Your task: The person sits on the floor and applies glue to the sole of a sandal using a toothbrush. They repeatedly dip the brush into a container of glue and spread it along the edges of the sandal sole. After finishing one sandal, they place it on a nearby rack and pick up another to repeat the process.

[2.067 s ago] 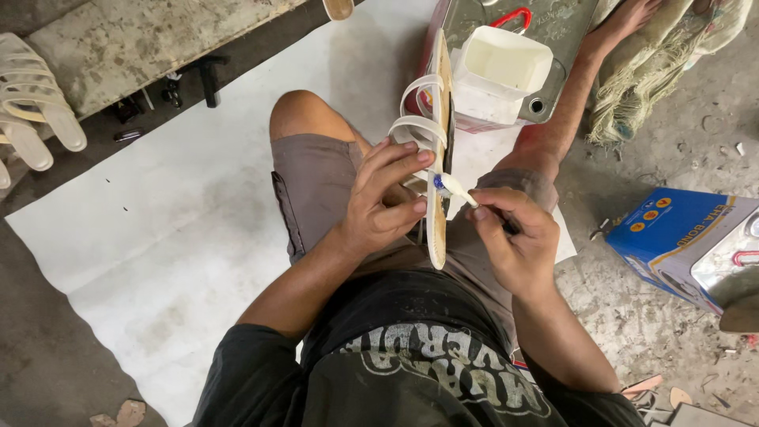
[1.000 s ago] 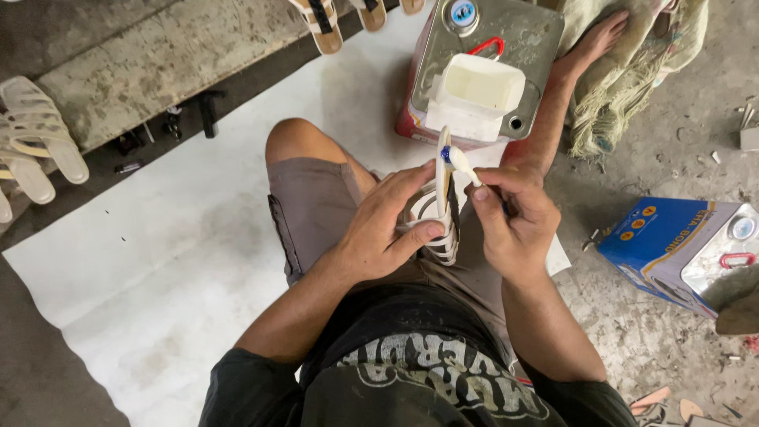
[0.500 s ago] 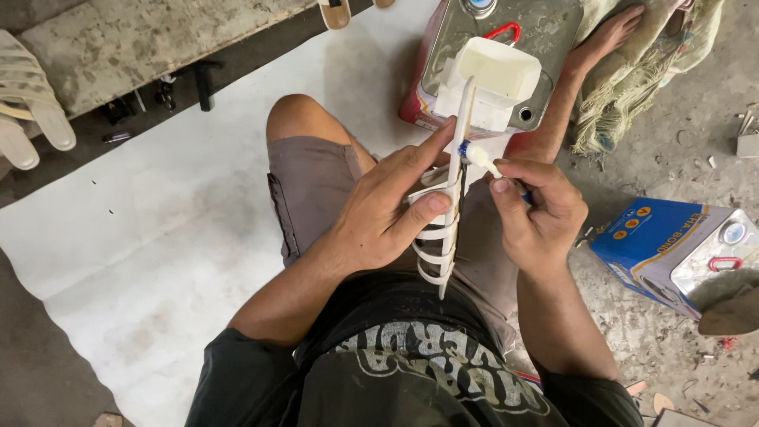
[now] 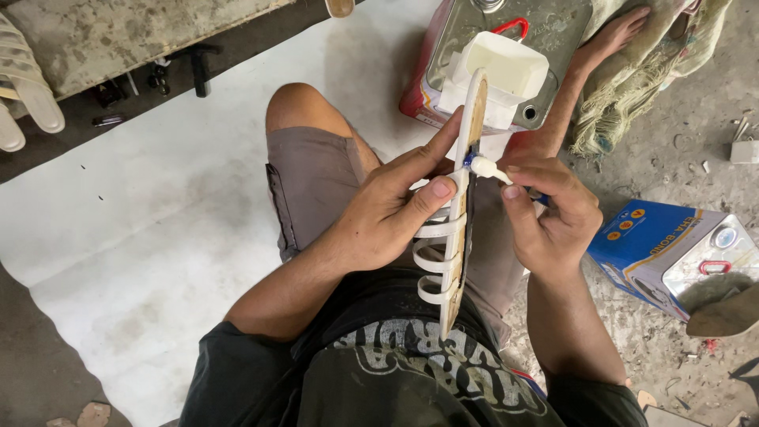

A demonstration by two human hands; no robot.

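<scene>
Nearest the camera: the person's dark printed shirt (image 4: 395, 379) and brownish-grey shorts (image 4: 312, 186); the person sits on a white sheet (image 4: 158, 213) spread over the floor, one bare knee raised, the other leg stretched toward the top of the view.

Left hand (image 4: 387, 213): fingers clenched around a sandal sole (image 4: 461, 213), held on edge and roughly upright above the lap; thumb pressed against the sole's side, forefinger stretched up along it; white looped straps (image 4: 431, 261) stand out from the sole on the left-hand side, below the thumb.

Right hand (image 4: 549, 213): fingers grasping a small brush (image 4: 489, 168) with a blue handle and a whitish tip; the tip touches the sole's edge just beside the left forefinger; whether the tip carries glue cannot be told.

Beyond the hands: a square metal can (image 4: 506, 55) with a red handle, lying near the outstretched leg; a white open container (image 4: 498, 71) rests on top of it; the sole's upper end overlaps this container in the view.

Right of the person: a blue box-like tin (image 4: 672, 253) on bare gritty ground; a frayed cloth (image 4: 656, 79) lies under the far foot.

Far left: pale sandals (image 4: 28, 87) at the edge of a worn concrete slab (image 4: 118, 35).
</scene>
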